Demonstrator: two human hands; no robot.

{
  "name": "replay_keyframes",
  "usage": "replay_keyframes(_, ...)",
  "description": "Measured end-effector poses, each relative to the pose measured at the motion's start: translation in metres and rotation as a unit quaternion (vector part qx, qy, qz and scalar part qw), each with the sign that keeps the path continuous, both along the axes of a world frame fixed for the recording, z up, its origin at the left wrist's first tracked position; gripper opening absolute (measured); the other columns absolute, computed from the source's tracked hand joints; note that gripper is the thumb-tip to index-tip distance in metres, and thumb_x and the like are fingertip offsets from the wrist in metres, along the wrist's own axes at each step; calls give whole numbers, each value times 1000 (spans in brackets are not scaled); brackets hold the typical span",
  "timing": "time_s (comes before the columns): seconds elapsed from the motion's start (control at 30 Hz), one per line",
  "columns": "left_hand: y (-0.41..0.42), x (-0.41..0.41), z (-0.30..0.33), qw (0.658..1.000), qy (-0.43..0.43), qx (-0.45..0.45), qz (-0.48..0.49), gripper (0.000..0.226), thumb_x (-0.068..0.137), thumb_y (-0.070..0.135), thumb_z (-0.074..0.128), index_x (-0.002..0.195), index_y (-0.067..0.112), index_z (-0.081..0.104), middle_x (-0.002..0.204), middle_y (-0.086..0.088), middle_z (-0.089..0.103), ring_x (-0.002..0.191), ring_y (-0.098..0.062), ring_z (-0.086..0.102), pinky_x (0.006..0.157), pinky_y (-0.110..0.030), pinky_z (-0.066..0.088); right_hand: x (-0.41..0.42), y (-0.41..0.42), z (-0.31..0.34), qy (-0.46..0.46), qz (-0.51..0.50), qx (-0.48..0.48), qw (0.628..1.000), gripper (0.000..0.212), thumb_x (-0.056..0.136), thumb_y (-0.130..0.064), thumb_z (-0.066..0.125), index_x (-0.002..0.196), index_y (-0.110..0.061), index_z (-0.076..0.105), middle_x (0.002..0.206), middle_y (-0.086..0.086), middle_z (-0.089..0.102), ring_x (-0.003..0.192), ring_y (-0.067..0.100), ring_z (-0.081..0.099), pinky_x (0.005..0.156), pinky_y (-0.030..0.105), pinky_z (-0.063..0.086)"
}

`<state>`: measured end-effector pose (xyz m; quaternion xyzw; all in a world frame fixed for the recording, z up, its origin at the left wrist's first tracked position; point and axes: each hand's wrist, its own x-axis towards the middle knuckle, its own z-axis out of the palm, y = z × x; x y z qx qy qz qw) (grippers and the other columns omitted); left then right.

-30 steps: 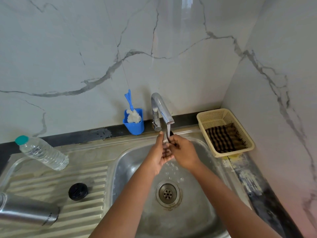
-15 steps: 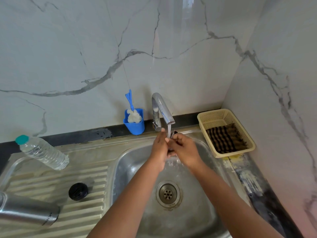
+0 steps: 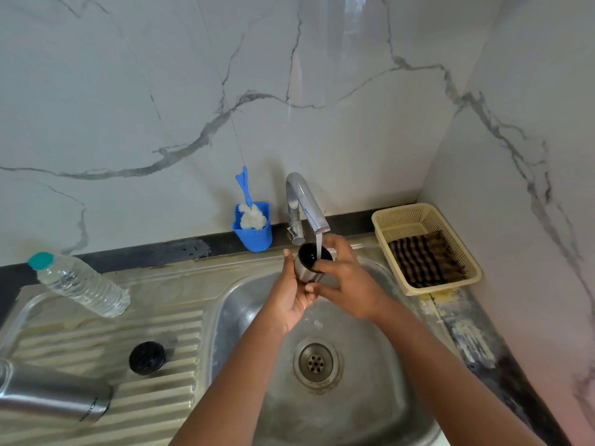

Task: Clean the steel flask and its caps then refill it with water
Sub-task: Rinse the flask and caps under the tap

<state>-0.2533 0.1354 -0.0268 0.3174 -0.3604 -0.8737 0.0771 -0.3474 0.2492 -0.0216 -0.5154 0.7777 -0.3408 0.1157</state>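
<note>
A steel cup-shaped flask cap (image 3: 308, 264) with a dark inside is held over the sink basin (image 3: 244, 317), its mouth tilted up under water running from the tap (image 3: 304, 204). My left hand (image 3: 291, 294) grips it from the left and below. My right hand (image 3: 346, 281) wraps it from the right, thumb on its rim. The steel flask (image 3: 51, 394) lies on its side on the ribbed drainboard (image 3: 96, 342) at the lower left. A round black inner cap (image 3: 147, 357) rests on the drainboard beside it.
A clear plastic water bottle (image 3: 80, 284) with a teal lid lies at the drainboard's back. A blue holder (image 3: 252, 235) with a bottle brush (image 3: 248, 204) stands left of the tap. A cream basket (image 3: 428, 249) with a checked cloth sits at the right, by the marble wall.
The hands were closed together under the stream, hiding what they held. Now they have turned the steel cap so its open mouth faces the running water.
</note>
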Motion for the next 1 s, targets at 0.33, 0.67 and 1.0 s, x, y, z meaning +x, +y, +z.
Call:
replay_keyframes(0.33, 0, 4, -1, 994, -57, -91, -27, 58, 97, 60, 39, 125, 14, 61, 117, -13, 71, 113, -25, 67, 96, -39, 53, -3, -7, 3, 32, -61, 6, 998, 25, 71, -7, 80, 84, -16, 61, 121, 0, 50, 106, 19, 57, 78, 21, 49)
replay_keyframes(0.67, 2, 10, -10, 992, -30, -118, 40, 39, 100, 44, 47, 127, 19, 58, 116, -2, 68, 120, -21, 59, 103, -44, 48, -8, -16, 2, -159, -112, -59, 979, 23, 71, -17, 88, 86, -14, 70, 122, 0, 53, 103, 11, 60, 86, 23, 53)
replay_keyframes(1.0, 8, 8, -3, 977, -34, -207, 28, 32, 97, 43, 55, 126, 28, 56, 121, -5, 67, 112, -20, 65, 86, -28, 52, 17, -23, 21, -713, -249, -60, 653, 44, 96, -46, 56, 104, -3, 63, 70, 15, 70, 59, 19, 67, 52, 26, 57)
